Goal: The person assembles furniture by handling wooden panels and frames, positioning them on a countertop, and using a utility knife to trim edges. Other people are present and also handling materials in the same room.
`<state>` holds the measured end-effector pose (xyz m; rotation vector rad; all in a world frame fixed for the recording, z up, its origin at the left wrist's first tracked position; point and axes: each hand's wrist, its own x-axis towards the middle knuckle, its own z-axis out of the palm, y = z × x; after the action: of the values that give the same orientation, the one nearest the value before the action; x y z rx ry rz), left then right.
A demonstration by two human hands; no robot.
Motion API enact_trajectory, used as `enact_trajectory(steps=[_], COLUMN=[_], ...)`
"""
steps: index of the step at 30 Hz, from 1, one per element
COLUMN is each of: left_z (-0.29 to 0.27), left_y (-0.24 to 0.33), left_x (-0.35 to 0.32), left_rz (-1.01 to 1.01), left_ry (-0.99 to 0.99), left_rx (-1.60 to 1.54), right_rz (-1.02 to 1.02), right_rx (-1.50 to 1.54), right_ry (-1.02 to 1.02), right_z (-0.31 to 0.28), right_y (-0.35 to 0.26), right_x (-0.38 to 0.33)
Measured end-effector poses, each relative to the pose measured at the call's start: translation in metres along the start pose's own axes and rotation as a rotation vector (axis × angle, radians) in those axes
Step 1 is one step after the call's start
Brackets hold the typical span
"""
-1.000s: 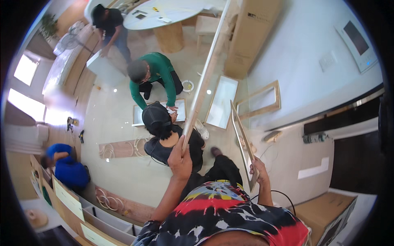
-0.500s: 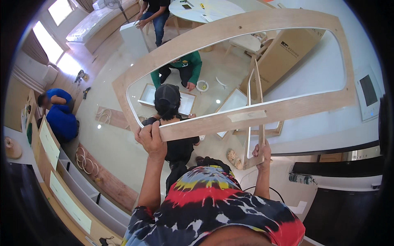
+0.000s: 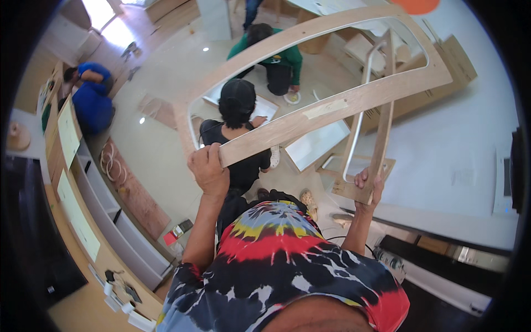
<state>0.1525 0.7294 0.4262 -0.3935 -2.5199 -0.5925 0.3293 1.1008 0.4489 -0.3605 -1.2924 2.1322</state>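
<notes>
My left hand (image 3: 210,169) is closed around the near left corner of a large pale wooden frame (image 3: 276,136). The frame is long, with rounded inner corners and a white inner edge, and is held up tilted in front of me. A strip of lighter tape or veneer lies on its near bar. In my right hand (image 3: 370,188) is the lower end of a second wooden frame (image 3: 380,138), also white-edged inside and turned almost edge-on. Its upper part crosses the large frame's right side; whether they touch, I cannot tell.
Just ahead, a person in a black cap (image 3: 237,99) crouches by a white tray-like box (image 3: 318,145). Beyond is a person in green (image 3: 293,58); someone in blue (image 3: 91,105) is at the left. A cardboard box (image 3: 428,99) leans at the right, and a low cabinet (image 3: 110,210) runs along the left.
The view has shifted. The large frame's right end has come lower and nearer the middle, while my right hand and the second frame have moved right. Both hands keep their grip.
</notes>
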Motion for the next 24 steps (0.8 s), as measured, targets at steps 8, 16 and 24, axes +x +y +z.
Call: enact_trajectory(steps=[8,16,24], left_z=[-0.05,-0.1,-0.14], left_y=[0.01,-0.058,-0.195], left_x=[-0.044,-0.04,-0.034], left_rz=[-0.469,-0.84,-1.146], left_ry=[-0.118,-0.354,-0.367], left_rx=[-0.376,-0.945,-1.128], right_rz=[-0.104,-0.084,0.019], right_rx=[-0.103,-0.3,-0.53], right_ry=[-0.188,-0.379,-0.61], right_z=[0.057,0.175,0.373], right_y=[-0.008,0.036,0.125], right_x=[-0.003,-0.001,-0.045])
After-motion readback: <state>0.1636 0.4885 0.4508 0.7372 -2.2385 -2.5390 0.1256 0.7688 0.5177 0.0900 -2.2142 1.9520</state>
